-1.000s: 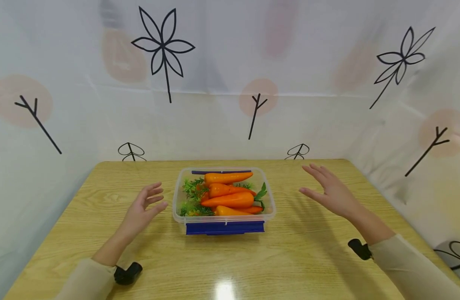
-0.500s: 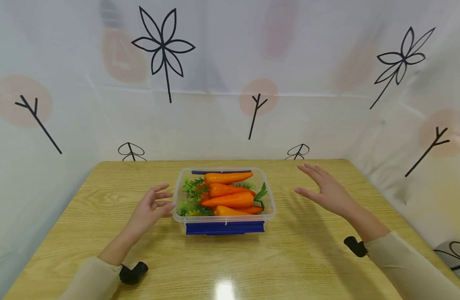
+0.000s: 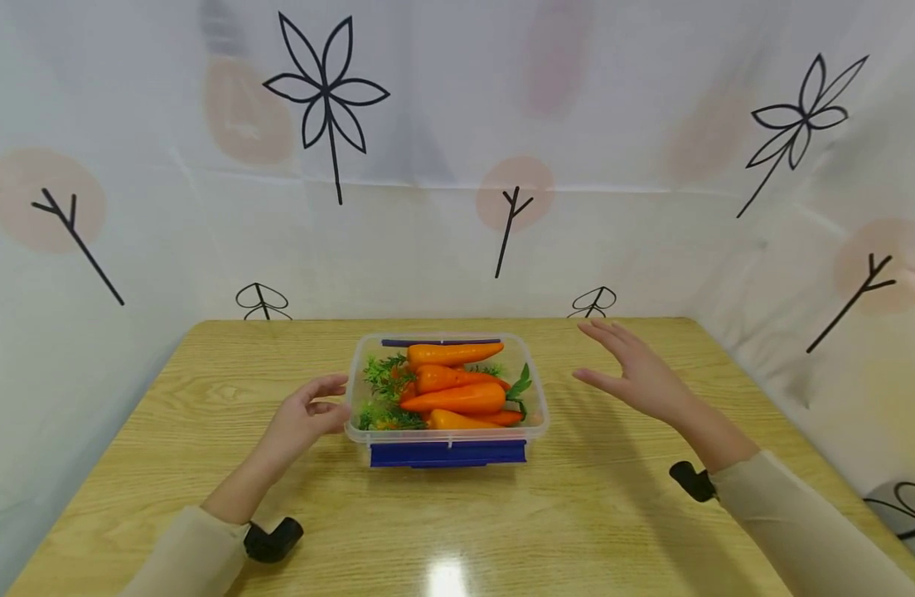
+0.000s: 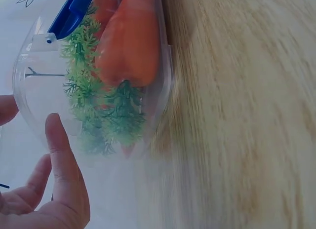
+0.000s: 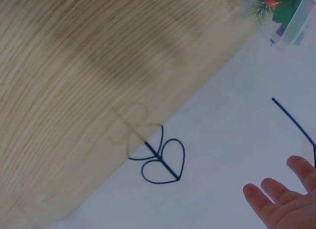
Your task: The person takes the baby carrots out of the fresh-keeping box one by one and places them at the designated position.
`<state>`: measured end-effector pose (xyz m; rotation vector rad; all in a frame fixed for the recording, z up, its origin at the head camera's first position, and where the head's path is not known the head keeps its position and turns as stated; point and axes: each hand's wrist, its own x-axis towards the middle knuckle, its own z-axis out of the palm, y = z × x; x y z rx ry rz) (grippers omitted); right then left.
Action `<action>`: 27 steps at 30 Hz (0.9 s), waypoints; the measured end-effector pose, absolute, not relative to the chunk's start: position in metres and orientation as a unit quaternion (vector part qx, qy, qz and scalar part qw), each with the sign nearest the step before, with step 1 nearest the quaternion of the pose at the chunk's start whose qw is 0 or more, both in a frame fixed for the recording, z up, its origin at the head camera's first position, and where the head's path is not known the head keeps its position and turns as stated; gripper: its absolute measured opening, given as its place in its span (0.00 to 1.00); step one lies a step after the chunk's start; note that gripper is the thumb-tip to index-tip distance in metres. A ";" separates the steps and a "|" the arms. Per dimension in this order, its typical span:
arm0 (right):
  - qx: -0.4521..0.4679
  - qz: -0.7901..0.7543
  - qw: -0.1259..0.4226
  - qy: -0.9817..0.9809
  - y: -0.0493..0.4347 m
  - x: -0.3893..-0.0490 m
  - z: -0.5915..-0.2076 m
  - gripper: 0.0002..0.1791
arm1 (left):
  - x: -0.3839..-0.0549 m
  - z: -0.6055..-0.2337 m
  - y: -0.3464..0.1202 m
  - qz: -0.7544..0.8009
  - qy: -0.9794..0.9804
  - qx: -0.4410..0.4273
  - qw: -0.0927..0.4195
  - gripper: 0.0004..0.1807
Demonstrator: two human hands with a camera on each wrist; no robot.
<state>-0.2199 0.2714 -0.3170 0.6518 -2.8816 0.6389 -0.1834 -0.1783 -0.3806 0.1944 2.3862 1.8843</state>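
A clear plastic food container (image 3: 448,434) with blue side latches stands on the wooden table, full of orange carrots (image 3: 457,398) with green leafy tops (image 3: 386,377). My left hand (image 3: 301,423) is at its left side, fingers loosely bent. In the left wrist view, the thumb (image 4: 64,160) lies in front of the container's clear end wall and a fingertip is close to the rim; whether they touch, I cannot tell. To the right, my right hand (image 3: 640,377) hovers apart from the container, fingers spread and nothing held. Its fingers (image 5: 281,194) show at the right wrist view's lower right.
The wooden table (image 3: 577,514) reaches back to a white cloth backdrop (image 3: 428,232) printed with flowers and twigs. Black wrist cameras (image 3: 273,541) are strapped to both forearms. A bright light reflection lies on the table's front part.
My left hand has moved right, up to the container's left side. My right hand has drifted a little left toward the container. The container and carrots have stayed in place.
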 end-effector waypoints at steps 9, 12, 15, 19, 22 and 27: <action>0.232 0.215 0.059 -0.947 0.263 -0.227 -0.316 0.41 | -0.181 -0.380 -0.178 0.656 0.750 0.048 0.075 0.33; 0.235 0.222 0.053 -0.945 0.260 -0.230 -0.314 0.41 | -0.180 -0.379 -0.177 0.663 0.743 0.040 0.082 0.33; 0.243 0.235 0.052 -0.940 0.257 -0.233 -0.312 0.40 | -0.180 -0.379 -0.177 0.667 0.740 0.033 0.083 0.33; 0.263 0.248 0.051 -0.931 0.253 -0.237 -0.307 0.37 | -0.180 -0.379 -0.176 0.670 0.737 0.025 0.083 0.32; 0.277 0.258 0.042 -0.925 0.250 -0.240 -0.303 0.35 | -0.179 -0.379 -0.176 0.672 0.735 0.021 0.084 0.32; 0.274 0.263 0.020 -0.925 0.246 -0.244 -0.297 0.34 | -0.179 -0.380 -0.176 0.675 0.733 0.019 0.084 0.33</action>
